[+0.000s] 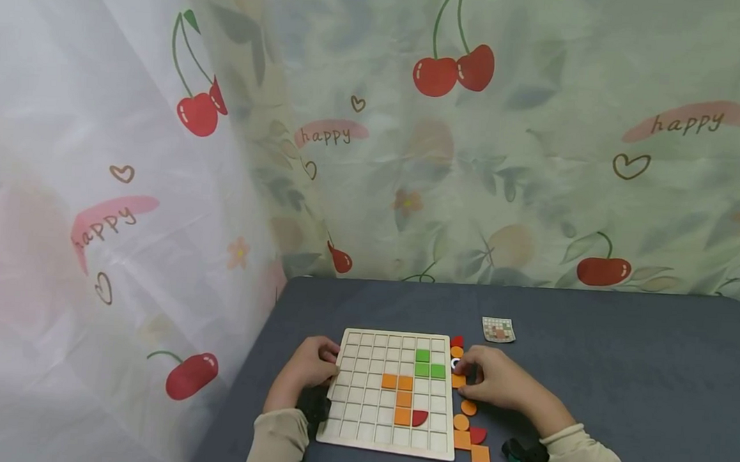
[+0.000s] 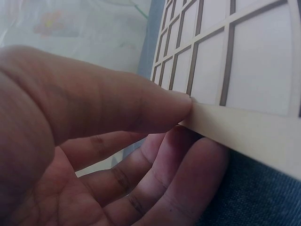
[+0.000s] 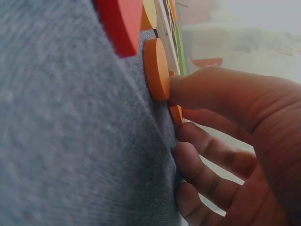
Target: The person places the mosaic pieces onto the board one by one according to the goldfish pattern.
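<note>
A pale wooden grid board (image 1: pixel 351 411) lies on the dark table. My left hand (image 1: pixel 314 362) grips its left edge, thumb (image 2: pixel 174 110) on the rim and fingers curled below. On the board sit several orange squares (image 1: pixel 404 399), green squares (image 1: pixel 423 355) and a red quarter-circle (image 1: pixel 419 418). At its right edge, my right hand (image 1: pixel 493 377) has thumb and index finger around an orange square tile (image 1: pixel 458 381), apparently pinching it. A black-and-white eye tile (image 1: pixel 454 364) is partly covered by the index finger. An orange disc (image 3: pixel 156 69) lies near the thumb.
Right of the board lie more loose pieces: an orange disc (image 1: pixel 461 422), a red quarter-circle (image 1: pixel 478 435) and an orange square (image 1: pixel 480 456). A small pattern card (image 1: pixel 499 330) is farther back. A printed curtain (image 1: pixel 371 210) hangs behind the table (image 1: pixel 651 371).
</note>
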`<state>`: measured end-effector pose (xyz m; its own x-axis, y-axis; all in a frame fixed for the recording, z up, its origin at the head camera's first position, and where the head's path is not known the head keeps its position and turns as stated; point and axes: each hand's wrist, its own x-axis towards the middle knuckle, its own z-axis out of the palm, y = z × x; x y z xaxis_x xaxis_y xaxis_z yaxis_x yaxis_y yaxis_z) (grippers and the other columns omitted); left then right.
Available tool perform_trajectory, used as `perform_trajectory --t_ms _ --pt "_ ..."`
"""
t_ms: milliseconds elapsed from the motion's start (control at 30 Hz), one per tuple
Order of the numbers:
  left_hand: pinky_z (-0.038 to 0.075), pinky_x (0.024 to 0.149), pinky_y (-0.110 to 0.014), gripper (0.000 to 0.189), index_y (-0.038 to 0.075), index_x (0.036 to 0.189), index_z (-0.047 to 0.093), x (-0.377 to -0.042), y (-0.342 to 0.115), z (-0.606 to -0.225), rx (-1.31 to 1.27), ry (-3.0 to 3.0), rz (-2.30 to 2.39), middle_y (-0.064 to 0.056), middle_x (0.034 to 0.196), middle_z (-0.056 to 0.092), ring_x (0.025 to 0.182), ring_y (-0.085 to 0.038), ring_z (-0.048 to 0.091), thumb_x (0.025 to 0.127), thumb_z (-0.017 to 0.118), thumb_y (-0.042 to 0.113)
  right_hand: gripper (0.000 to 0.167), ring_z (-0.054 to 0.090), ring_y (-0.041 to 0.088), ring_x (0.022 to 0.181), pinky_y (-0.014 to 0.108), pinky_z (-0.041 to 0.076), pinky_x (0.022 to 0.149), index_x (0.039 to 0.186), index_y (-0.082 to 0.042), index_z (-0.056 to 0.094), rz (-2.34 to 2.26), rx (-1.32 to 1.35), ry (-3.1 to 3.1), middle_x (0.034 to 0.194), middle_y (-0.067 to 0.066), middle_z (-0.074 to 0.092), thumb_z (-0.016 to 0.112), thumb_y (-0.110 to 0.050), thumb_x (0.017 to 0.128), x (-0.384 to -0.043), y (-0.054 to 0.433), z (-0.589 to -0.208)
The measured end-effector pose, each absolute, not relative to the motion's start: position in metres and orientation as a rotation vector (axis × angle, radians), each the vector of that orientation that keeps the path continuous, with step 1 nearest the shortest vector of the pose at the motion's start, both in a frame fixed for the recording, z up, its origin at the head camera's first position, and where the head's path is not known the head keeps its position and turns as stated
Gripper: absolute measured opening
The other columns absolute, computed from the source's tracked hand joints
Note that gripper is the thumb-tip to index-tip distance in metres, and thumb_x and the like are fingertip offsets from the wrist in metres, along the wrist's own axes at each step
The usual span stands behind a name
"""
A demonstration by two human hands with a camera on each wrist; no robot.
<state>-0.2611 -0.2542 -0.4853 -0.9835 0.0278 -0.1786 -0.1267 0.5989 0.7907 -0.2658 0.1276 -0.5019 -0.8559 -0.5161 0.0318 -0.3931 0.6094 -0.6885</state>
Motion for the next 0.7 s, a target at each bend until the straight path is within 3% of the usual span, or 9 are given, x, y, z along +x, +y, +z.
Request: perform_trajectory --t_ms 700 --pt "0.062 0.063 -0.037 0.036 -0.007 0.123 0.067 -0.2617 -0.2561 -0.4839 -0.076 2.664 1.327 -0.015 0.094 0.064 0.076 -0.023 0.065 0.087 0.072 -0.007 0.019 0.056 0.007 0.072 0.024 0.051 0.065 0.103 -0.016 0.076 -1.086 -0.775 2.693 0.097 -0.003 0.066 0.087 -0.017 0.087 -0.2658 0.1279 -0.4921"
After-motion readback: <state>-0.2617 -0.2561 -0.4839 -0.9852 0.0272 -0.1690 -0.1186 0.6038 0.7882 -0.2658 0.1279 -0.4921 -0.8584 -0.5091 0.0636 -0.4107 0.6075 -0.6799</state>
